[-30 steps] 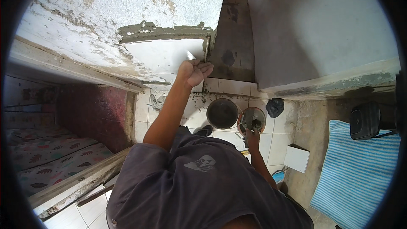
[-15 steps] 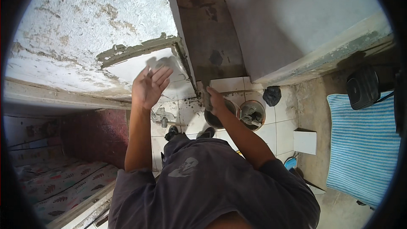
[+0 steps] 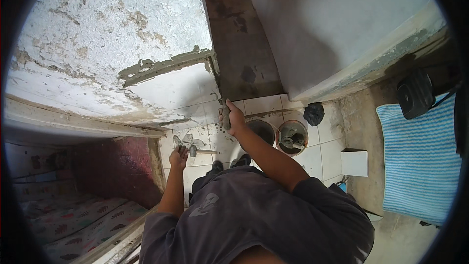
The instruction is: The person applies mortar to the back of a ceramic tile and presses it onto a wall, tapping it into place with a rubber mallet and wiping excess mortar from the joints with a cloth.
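Observation:
My right hand [image 3: 236, 117] grips a narrow, mortar-caked tool [image 3: 226, 115], probably a trowel seen edge-on, beside the wall's lower corner. Down near the floor, my left hand [image 3: 179, 157] has its fingers loosely bent and apart, and I make out nothing held in it. Close to its fingertips lie a crumpled grey rag or scrap [image 3: 190, 141] and a hammer [image 3: 194, 151] with a pale handle. White tile [image 3: 171, 85] covers the lower wall ahead, with a rough band of wet grey mortar [image 3: 166, 66] along its top and side edge.
Two buckets stand right of my feet: a dark one [image 3: 261, 129] and one holding grey mortar [image 3: 293, 137]. Beyond them are a black plastic bag [image 3: 314, 114], a white box [image 3: 354, 162], a blue striped cloth [image 3: 420, 161] and a black case [image 3: 415, 94]. A patterned mattress [image 3: 88, 225] lies left.
My left hand has dropped from in front of the wall tile to beside the hammer. My right hand, still gripping the tool, has shifted left toward the wall corner.

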Demonstrator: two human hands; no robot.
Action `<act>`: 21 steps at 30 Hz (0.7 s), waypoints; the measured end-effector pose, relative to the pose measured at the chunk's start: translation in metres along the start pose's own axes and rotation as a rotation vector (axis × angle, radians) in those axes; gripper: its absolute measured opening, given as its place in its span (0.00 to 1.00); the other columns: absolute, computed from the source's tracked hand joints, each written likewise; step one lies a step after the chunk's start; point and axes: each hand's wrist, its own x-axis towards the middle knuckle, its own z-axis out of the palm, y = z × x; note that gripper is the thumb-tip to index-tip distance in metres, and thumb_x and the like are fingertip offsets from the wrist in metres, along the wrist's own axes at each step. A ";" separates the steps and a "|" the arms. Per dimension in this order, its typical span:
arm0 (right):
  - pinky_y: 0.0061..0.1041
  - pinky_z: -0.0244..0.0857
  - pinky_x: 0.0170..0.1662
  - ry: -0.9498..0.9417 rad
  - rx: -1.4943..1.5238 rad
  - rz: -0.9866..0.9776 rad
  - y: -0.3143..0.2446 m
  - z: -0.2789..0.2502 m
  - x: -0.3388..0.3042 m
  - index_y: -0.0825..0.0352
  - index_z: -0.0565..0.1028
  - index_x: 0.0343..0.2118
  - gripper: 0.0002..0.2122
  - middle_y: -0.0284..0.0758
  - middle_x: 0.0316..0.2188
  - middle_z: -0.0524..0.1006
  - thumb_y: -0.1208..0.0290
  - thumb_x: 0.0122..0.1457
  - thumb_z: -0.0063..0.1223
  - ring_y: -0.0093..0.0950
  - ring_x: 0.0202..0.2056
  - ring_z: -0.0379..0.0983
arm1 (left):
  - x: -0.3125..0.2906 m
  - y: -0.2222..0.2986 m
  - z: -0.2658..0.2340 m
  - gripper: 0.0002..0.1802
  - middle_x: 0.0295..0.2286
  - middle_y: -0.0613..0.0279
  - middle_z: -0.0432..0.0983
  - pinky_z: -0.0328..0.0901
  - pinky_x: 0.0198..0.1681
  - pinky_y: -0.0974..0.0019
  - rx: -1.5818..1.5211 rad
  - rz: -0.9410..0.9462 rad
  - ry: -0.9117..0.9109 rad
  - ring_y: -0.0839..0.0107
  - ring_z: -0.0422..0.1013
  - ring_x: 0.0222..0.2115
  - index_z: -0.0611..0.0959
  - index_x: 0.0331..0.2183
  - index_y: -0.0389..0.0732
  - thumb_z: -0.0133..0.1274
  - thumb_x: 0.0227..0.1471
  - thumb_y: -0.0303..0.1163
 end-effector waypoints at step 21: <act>0.20 0.57 0.16 -0.313 -0.117 -0.330 -0.048 0.097 -0.129 0.61 0.66 0.28 0.13 0.30 0.17 0.68 0.55 0.57 0.43 0.21 0.14 0.63 | 0.019 -0.008 -0.109 0.11 0.22 0.64 0.74 0.58 0.18 0.74 0.359 0.003 -0.111 0.72 0.73 0.24 0.74 0.31 0.40 0.44 0.52 0.37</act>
